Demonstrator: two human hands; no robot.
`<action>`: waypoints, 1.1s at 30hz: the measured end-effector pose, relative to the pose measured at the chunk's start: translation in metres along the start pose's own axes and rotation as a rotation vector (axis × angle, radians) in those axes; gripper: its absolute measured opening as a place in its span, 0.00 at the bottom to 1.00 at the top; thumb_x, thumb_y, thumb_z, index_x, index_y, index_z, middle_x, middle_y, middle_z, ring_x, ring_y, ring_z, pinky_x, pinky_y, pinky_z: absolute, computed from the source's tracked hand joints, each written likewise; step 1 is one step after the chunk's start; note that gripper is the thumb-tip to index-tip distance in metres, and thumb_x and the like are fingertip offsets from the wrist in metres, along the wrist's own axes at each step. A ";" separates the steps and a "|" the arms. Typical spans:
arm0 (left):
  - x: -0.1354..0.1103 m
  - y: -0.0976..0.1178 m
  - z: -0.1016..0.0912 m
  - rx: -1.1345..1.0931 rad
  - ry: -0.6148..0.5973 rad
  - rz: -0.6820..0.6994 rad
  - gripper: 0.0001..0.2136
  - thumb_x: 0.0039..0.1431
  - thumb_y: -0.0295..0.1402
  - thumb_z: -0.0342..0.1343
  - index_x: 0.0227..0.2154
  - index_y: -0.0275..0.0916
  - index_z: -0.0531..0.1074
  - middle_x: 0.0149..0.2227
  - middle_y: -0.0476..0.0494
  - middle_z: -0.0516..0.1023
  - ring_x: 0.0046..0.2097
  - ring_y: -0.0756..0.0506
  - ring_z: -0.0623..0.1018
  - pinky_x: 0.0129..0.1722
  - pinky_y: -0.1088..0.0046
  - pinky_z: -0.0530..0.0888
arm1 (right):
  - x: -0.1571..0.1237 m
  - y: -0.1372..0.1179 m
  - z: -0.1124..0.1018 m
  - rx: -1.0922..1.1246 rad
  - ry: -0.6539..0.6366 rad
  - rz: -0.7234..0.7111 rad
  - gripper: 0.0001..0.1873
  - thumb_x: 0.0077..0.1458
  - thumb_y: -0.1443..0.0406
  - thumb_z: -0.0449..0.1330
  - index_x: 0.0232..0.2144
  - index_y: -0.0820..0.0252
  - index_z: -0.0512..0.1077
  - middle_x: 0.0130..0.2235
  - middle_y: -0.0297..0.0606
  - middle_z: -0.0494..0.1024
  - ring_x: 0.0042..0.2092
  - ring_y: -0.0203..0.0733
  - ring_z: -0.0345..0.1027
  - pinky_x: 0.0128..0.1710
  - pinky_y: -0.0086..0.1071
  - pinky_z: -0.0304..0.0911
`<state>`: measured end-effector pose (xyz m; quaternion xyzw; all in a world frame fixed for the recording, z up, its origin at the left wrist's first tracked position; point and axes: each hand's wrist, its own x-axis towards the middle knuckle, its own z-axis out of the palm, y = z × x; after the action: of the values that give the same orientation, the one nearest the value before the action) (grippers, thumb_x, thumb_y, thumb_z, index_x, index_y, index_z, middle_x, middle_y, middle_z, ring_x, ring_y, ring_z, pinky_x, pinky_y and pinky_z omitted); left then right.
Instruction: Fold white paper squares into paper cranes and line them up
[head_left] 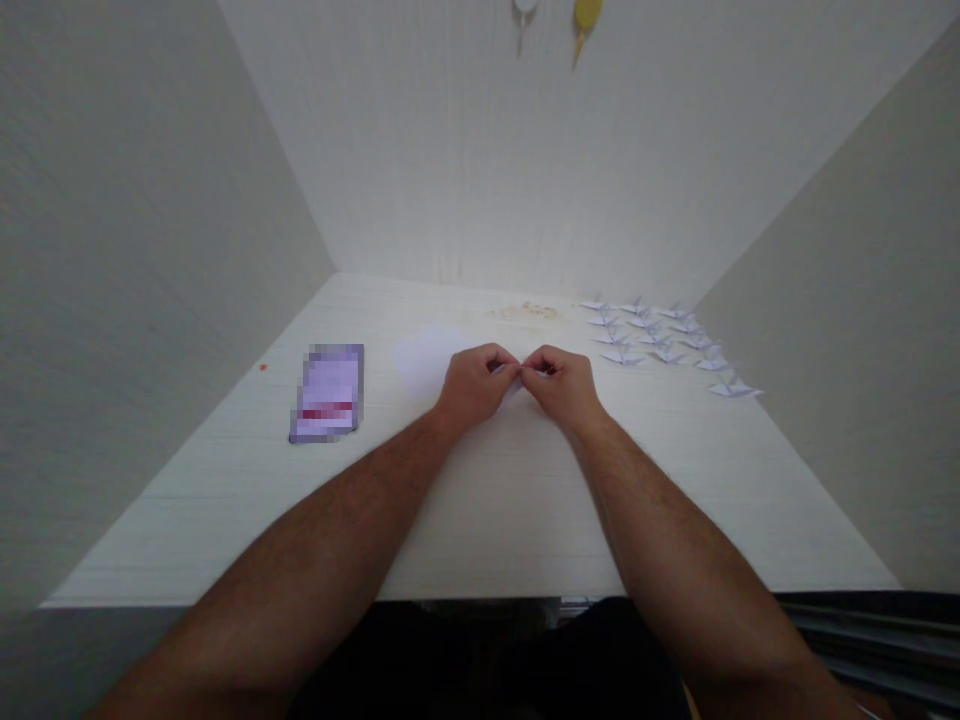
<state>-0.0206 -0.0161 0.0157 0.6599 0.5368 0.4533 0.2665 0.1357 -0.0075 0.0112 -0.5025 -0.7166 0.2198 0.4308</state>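
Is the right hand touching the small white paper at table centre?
Touching. Head view: the right hand pinches the small white paper at the fingertips, no gap showing; the left hand pinches its other side.

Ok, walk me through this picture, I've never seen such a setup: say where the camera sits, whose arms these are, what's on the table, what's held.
No machine here: one camera worn on a person's head looks down at their own bare arms. The left hand and right hand pinch a small white folded paper between them, over a pale table. Right of them lie rows of folded paper cranes; left, a flat pack with blurred print.
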 end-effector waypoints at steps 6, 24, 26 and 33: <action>0.006 -0.007 -0.009 0.006 0.119 -0.053 0.06 0.51 0.35 0.58 0.26 0.39 0.76 0.26 0.48 0.77 0.30 0.47 0.72 0.32 0.71 0.68 | 0.005 0.003 -0.010 0.017 0.073 0.100 0.04 0.44 0.65 0.60 0.22 0.58 0.74 0.21 0.31 0.72 0.24 0.35 0.62 0.26 0.30 0.55; 0.003 -0.004 -0.004 -0.121 -0.003 -0.041 0.05 0.47 0.33 0.59 0.26 0.39 0.78 0.27 0.48 0.79 0.30 0.48 0.74 0.32 0.72 0.69 | 0.000 0.006 -0.004 0.051 -0.020 -0.008 0.09 0.52 0.61 0.61 0.25 0.59 0.76 0.22 0.32 0.73 0.25 0.34 0.62 0.25 0.29 0.54; 0.003 -0.005 -0.003 -0.114 0.010 -0.051 0.05 0.46 0.33 0.59 0.24 0.39 0.78 0.26 0.48 0.79 0.30 0.48 0.74 0.31 0.72 0.69 | 0.000 0.005 -0.004 0.053 -0.031 -0.020 0.09 0.52 0.61 0.61 0.24 0.60 0.75 0.22 0.31 0.73 0.25 0.33 0.61 0.25 0.29 0.53; 0.010 -0.017 -0.011 -0.307 0.156 -0.240 0.04 0.44 0.31 0.59 0.22 0.37 0.77 0.21 0.49 0.74 0.26 0.49 0.72 0.27 0.73 0.67 | 0.008 0.007 -0.010 0.282 0.090 0.177 0.07 0.44 0.63 0.63 0.20 0.60 0.72 0.18 0.28 0.68 0.21 0.31 0.56 0.22 0.27 0.49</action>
<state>-0.0378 -0.0030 0.0098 0.5058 0.5552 0.5443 0.3737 0.1469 0.0012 0.0143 -0.5076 -0.6115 0.3326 0.5077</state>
